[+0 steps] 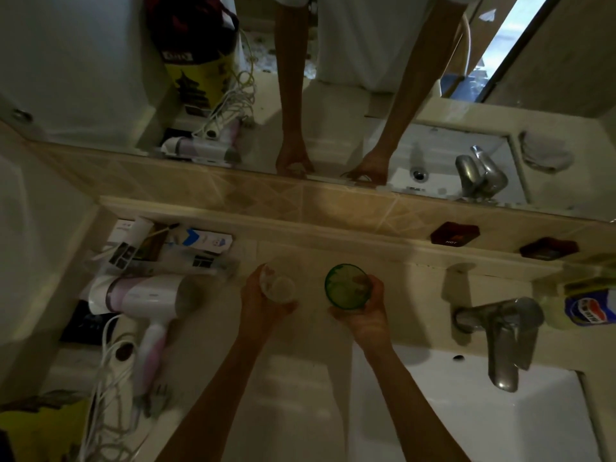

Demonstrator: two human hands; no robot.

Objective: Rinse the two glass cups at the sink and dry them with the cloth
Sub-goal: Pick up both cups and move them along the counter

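Note:
My left hand grips a clear glass cup over the counter, left of the sink. A green glass cup sits in my right hand, its mouth facing up toward the camera. Both cups are held close to the back ledge, about a hand's width apart. The white sink basin lies to the lower right, with the metal tap over it; no water runs. I see no cloth in view.
A white and pink hair dryer with tangled cords lies on the counter at left, beside boxes. A bottle stands right of the tap. Two dark red holders sit on the tiled ledge below the mirror.

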